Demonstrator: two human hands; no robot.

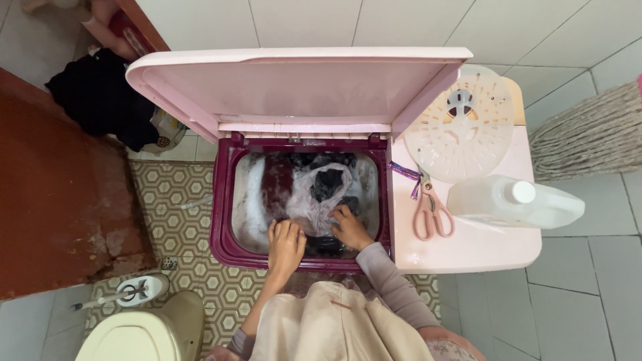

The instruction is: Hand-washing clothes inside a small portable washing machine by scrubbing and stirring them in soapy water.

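A twin-tub washing machine stands below me with its pink lid (294,87) raised and its dark red tub rim (222,220) exposed. Inside the tub lie wet clothes in water: a pale, sheer garment (319,194), dark pieces and a maroon piece (275,184). My left hand (285,246) reaches into the tub at its near edge, fingers down on the wet clothes. My right hand (349,227) grips the pale garment at its lower end beside dark fabric.
On the machine's pink right-hand top (468,251) lie pink scissors (431,210), a round perforated plastic cover (465,124) and a white jug on its side (515,202). A mop head (588,130) is at right. A toilet (144,331), brush and dark clothes pile (100,97) are at left.
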